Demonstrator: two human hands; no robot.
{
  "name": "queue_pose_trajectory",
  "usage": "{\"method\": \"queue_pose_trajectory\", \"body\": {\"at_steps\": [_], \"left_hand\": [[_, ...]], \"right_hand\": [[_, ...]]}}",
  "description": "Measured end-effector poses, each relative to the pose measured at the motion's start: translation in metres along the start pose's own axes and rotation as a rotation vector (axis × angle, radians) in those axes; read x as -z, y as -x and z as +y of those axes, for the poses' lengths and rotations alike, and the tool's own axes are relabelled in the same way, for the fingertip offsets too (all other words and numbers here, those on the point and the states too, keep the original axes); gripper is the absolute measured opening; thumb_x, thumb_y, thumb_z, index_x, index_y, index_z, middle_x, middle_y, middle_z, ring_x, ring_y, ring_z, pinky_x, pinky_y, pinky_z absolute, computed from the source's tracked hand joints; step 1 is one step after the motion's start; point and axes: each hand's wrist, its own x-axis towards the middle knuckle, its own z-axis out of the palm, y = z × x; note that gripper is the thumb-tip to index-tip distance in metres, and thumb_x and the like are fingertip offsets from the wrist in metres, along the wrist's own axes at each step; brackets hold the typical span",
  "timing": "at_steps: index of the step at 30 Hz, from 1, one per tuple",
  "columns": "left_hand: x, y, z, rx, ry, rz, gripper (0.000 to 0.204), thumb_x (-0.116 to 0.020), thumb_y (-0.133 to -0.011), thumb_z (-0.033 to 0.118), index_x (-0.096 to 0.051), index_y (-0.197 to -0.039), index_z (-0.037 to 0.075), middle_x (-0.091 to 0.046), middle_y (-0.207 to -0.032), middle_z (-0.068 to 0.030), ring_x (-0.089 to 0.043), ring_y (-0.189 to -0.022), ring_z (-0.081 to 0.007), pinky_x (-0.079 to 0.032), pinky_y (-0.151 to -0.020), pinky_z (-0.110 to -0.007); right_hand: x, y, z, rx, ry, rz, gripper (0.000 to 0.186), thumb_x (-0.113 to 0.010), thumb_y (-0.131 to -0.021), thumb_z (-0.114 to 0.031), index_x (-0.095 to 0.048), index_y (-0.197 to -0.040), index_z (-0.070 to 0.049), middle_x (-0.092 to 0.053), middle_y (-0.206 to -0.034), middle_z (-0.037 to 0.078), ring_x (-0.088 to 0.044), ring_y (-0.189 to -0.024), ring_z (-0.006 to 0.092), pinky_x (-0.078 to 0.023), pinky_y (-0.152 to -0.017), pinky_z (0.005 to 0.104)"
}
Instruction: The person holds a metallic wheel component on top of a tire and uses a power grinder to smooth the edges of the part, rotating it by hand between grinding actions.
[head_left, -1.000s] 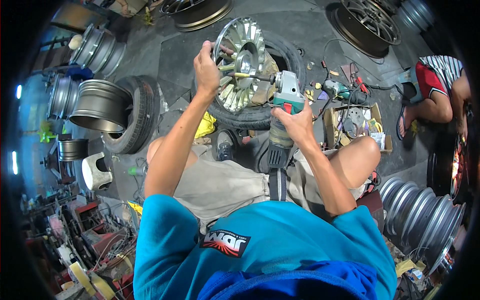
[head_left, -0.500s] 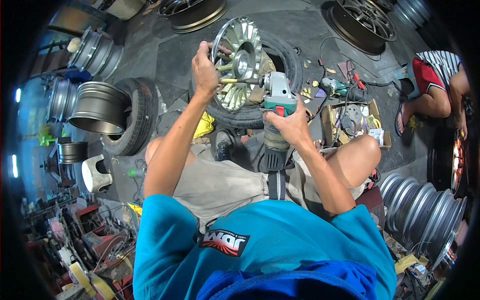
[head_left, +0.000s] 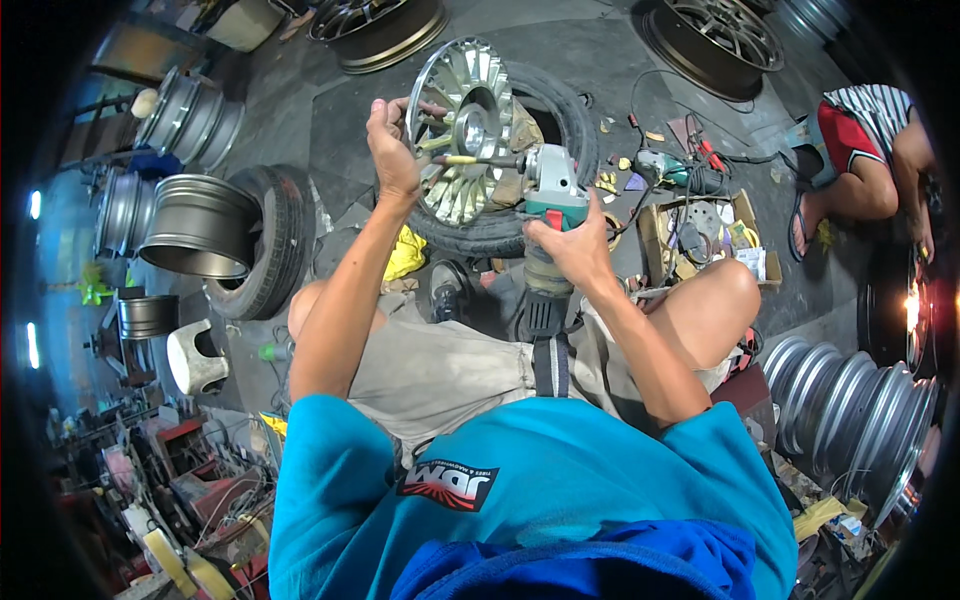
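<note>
A shiny silver wheel face with many spokes [head_left: 478, 122] stands tilted on edge over a black tyre [head_left: 572, 112] lying on the floor. My left hand [head_left: 393, 155] grips the wheel face by its left rim, fingers curled behind it. In my right hand [head_left: 578, 242] is a green and grey angle grinder [head_left: 556, 190], held by its body with its head pointing away from me. A slim rod-like attachment with a yellowish part [head_left: 465, 160] runs left from the grinder's head to the spokes. Whether its tip touches the metal is hard to tell.
A carton of tools and discs [head_left: 708, 240] stands right of my knee, with a second green power tool [head_left: 672, 172] and cables beyond it. Bronze wheels [head_left: 712, 50], a grey rim [head_left: 200, 225] and stacked silver rims [head_left: 850, 410] surround me. Another person [head_left: 850, 190] crouches at the right.
The wheel face and my left hand have shifted slightly left, and the grinder has moved a little left with my right hand. Both grips stay the same.
</note>
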Motion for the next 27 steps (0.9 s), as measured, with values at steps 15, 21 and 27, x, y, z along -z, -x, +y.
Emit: {"method": "queue_pose_trajectory", "body": {"at_steps": [15, 21, 27], "left_hand": [[-0.001, 0.001, 0.000, -0.055, -0.067, 0.008, 0.075, -0.021, -0.107, 0.057, -0.065, -0.101, -0.004, -0.074, -0.097, -0.0191, -0.066, -0.088, -0.0250, -0.051, -0.088, -0.038], [-0.001, 0.003, 0.002, -0.061, -0.069, 0.016, 0.075, -0.022, -0.107, 0.057, -0.066, -0.100, -0.004, -0.074, -0.096, -0.0187, -0.066, -0.088, -0.0251, -0.051, -0.088, -0.038], [-0.006, 0.013, 0.008, -0.105, -0.252, 0.093, 0.067, -0.022, -0.111, 0.041, -0.068, -0.098, -0.006, -0.076, -0.096, -0.0187, -0.069, -0.087, -0.0236, -0.053, -0.087, -0.036]], "right_hand": [[-0.014, 0.041, -0.020, 0.069, -0.100, 0.000, 0.068, -0.091, -0.072, -0.017, -0.049, -0.122, -0.002, -0.070, -0.106, 0.013, -0.069, -0.095, 0.0205, -0.057, -0.087, 0.0370], [-0.012, 0.038, -0.026, 0.046, -0.069, -0.025, 0.068, -0.091, -0.071, -0.018, -0.049, -0.121, -0.001, -0.071, -0.107, 0.014, -0.069, -0.097, 0.0210, -0.056, -0.089, 0.0376], [-0.014, 0.030, -0.023, 0.032, -0.094, 0.010, 0.067, -0.090, -0.071, -0.018, -0.051, -0.122, 0.001, -0.071, -0.105, 0.013, -0.068, -0.093, 0.0200, -0.056, -0.087, 0.0359]]}}
